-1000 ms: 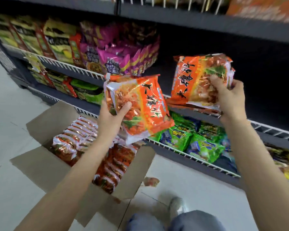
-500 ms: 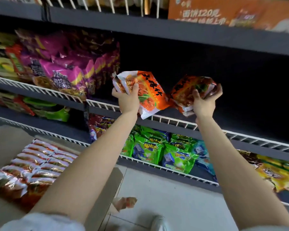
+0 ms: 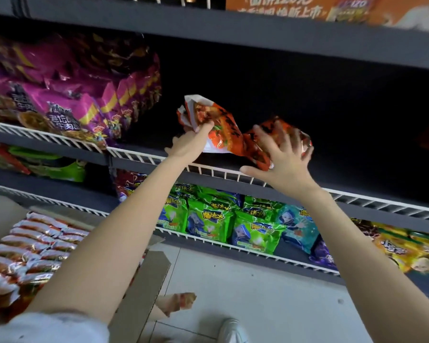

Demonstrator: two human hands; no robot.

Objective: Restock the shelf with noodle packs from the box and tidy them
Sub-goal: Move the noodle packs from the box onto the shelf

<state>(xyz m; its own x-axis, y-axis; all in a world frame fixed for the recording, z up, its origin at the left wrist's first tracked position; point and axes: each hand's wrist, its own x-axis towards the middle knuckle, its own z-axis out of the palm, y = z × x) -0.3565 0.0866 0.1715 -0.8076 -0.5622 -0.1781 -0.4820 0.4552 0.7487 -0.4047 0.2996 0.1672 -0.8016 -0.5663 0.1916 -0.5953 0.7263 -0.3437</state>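
Both packs deeper into shelf (image 3: 233, 173); left hand (image 3: 191, 142) grasping pack (image 3: 216, 127), right hand (image 3: 285, 159) splayed, released.

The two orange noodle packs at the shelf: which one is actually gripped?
The left orange pack: the left hand curls around its end. The right orange pack only has the right hand spread flat against it.

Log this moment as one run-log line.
phase: shelving | left hand: grips orange noodle pack above shelf rail | right hand: fingers spread on second orange pack | box: packs remain
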